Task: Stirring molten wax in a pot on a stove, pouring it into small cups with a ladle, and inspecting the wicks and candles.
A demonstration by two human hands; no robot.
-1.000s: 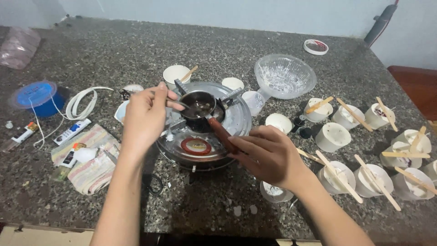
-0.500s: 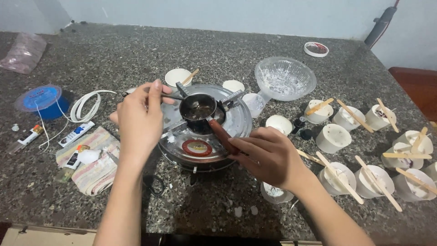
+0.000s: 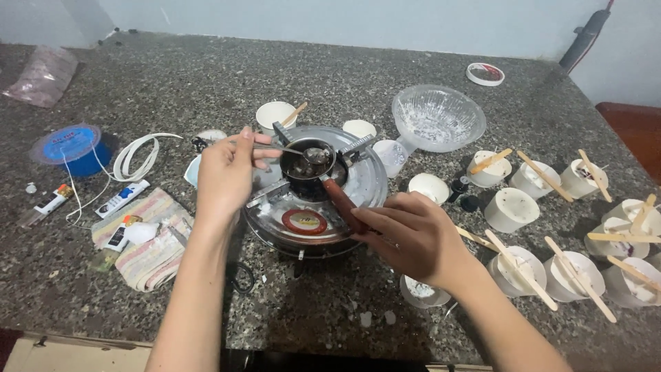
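Observation:
A small dark pot (image 3: 307, 165) sits on a round silver gas stove (image 3: 358, 189) at the middle of the stone counter. My right hand (image 3: 412, 235) grips the pot's red-brown handle (image 3: 342, 204) from the front right. My left hand (image 3: 227, 173) pinches a thin metal spoon (image 3: 303, 152), whose bowl rests over the pot's far rim with dark bits on it. The pot holds a dark liquid with lumps.
Several white paper cups (image 3: 509, 209) crossed by wooden sticks fill the right side. A clear glass bowl (image 3: 437, 117) stands behind the stove. A striped cloth (image 3: 148, 251), small tubes, a white cord (image 3: 134, 157) and a blue spool (image 3: 72, 146) lie at the left. The counter's front edge is close.
My left hand moved the spoon from the pot's left side across to its far rim, lifting dark lumps. My right hand kept its hold on the handle.

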